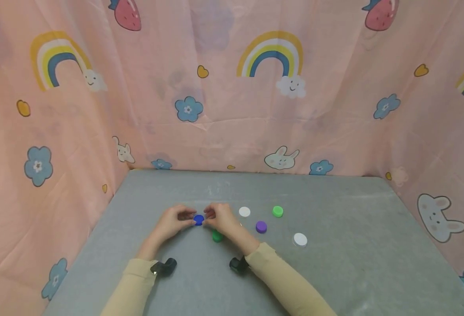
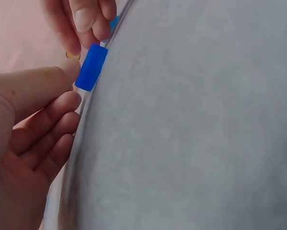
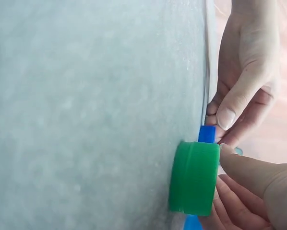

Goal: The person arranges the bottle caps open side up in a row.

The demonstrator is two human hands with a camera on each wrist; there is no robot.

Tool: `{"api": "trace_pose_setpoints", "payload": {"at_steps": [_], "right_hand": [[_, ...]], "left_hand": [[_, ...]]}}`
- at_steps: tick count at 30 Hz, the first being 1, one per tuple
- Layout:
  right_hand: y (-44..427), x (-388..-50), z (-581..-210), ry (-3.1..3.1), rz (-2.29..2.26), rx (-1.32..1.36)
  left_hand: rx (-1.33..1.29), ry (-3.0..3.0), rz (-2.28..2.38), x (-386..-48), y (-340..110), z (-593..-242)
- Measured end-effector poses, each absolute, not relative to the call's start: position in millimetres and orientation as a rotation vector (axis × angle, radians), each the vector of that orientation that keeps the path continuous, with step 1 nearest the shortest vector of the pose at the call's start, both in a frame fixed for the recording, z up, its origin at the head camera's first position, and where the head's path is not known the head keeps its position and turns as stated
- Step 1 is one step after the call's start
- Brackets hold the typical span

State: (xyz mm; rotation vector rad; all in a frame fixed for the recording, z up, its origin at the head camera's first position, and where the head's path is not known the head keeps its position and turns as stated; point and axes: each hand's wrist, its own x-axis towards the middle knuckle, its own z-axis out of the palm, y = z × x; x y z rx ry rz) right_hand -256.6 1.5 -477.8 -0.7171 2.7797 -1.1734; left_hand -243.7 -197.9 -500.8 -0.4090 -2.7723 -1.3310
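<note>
A small blue bottle cap (image 1: 198, 220) sits low at the table surface between the two hands. My left hand (image 1: 174, 221) pinches its left side, thumb on the near side, as the left wrist view shows with the blue cap (image 2: 91, 68) at the thumb tip. From the right, my right hand (image 1: 221, 219) reaches in with bent fingers at the cap's edge; whether it grips the cap is unclear. A dark green cap (image 1: 217, 236) lies just below the right hand. In the right wrist view this green cap (image 3: 195, 178) hides part of the right fingers.
Right of the hands lie a white cap (image 1: 244, 211), a purple cap (image 1: 261, 227), a light green cap (image 1: 278, 211) and another white cap (image 1: 300, 239). All are on a grey table (image 1: 354, 263). A pink patterned curtain (image 1: 232, 131) surrounds the table's back and sides.
</note>
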Motion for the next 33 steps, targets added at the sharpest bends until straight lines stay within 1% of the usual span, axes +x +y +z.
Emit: {"api": "trace_pose_setpoints", "payload": {"at_steps": [7, 15, 33], "right_hand": [[-1.5, -258.5, -483.4, 2.771, -1.175, -0.712], [-4.7, -257.9, -480.8, 2.764, -1.114, -0.681], [-7.1, -255.5, -480.2, 2.798, -1.069, -0.724]], "left_hand": [[-0.409, -2.785, -1.330, -247.6, -196.2, -505.8], [-0.406, -2.813, -1.300, -247.8, -195.1, -506.1], [-0.431, -2.771, -1.297, -246.6, -192.6, -507.4]]}}
